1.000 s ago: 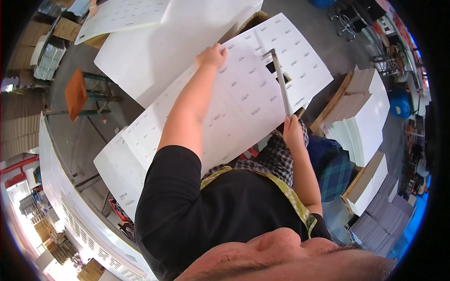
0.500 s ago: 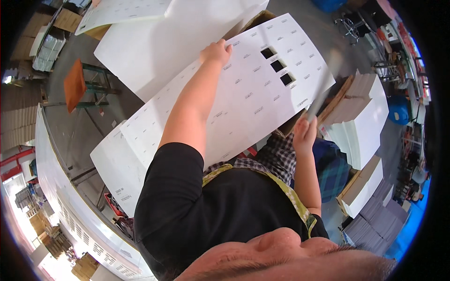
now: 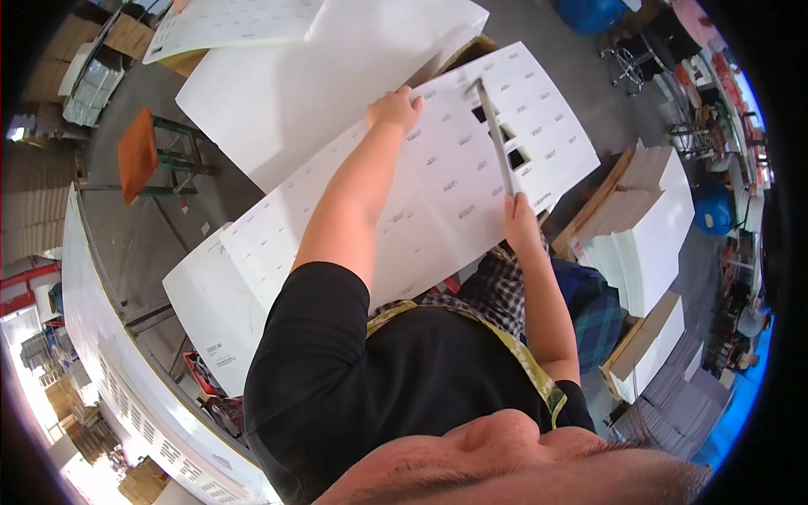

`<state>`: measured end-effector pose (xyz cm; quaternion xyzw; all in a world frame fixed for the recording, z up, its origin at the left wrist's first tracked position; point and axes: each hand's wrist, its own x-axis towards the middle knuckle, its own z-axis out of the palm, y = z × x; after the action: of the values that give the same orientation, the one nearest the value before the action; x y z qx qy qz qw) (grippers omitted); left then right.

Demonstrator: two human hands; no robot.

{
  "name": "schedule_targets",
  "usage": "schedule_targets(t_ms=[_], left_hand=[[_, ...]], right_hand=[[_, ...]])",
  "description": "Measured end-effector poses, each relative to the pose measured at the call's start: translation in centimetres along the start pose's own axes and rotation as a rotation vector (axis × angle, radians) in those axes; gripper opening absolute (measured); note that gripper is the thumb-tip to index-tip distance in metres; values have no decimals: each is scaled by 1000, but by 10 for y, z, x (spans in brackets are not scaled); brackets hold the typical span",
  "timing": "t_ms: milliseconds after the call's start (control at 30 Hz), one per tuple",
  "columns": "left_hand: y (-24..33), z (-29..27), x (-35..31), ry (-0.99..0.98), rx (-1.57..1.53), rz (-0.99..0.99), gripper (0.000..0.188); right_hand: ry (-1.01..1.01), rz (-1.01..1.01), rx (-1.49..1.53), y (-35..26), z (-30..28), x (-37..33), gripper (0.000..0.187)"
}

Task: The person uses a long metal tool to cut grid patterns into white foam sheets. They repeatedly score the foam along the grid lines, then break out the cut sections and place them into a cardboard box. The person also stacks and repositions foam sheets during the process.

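A long white board (image 3: 454, 181) with rows of small printed marks lies slanted before me. Several dark square cut-outs sit near its right end. At its far edge, my left hand (image 3: 394, 110) is closed over the board. My right hand (image 3: 522, 220) grips the near end of a long, thin grey bar (image 3: 497, 139). The bar slants over the board across the cut-outs, its far end a little above them. Whether it touches the board I cannot tell, and its exact kind is unclear.
Beyond the board lies a large white sheet (image 3: 278, 93). Stacked white sheets (image 3: 648, 223) stand at the right, by a brown board edge. An orange-topped stool (image 3: 137, 156) is at the left, and a long white panel (image 3: 109, 320) curves along that side.
My right hand has swung the bar leftward, from beyond the board's right end to over the cut-outs. My left hand stays on the far edge.
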<state>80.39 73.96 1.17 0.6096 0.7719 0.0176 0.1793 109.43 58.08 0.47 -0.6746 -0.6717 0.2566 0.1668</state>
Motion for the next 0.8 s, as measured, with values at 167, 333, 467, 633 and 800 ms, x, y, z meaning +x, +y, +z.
schedule_targets(t_ms=[167,333,467,633,800], left_hand=[[-3,1,-3,21,2,-23,41],[-1,2,1,2,1,0,41],[-4,5,2,11,-1,-16,41],[0,2,1,9,-4,-5,42],[-4,6,-3,2,17,-20,42]], right_hand=[[154,-144,572,-36,-36,-5,25],[217,-162,40,0,1,6,29],[138,-65,159,-33,-27,11,28],[270,-217,325,-7,-12,-2,29],[147,-76,187,-29,-16,15,29]])
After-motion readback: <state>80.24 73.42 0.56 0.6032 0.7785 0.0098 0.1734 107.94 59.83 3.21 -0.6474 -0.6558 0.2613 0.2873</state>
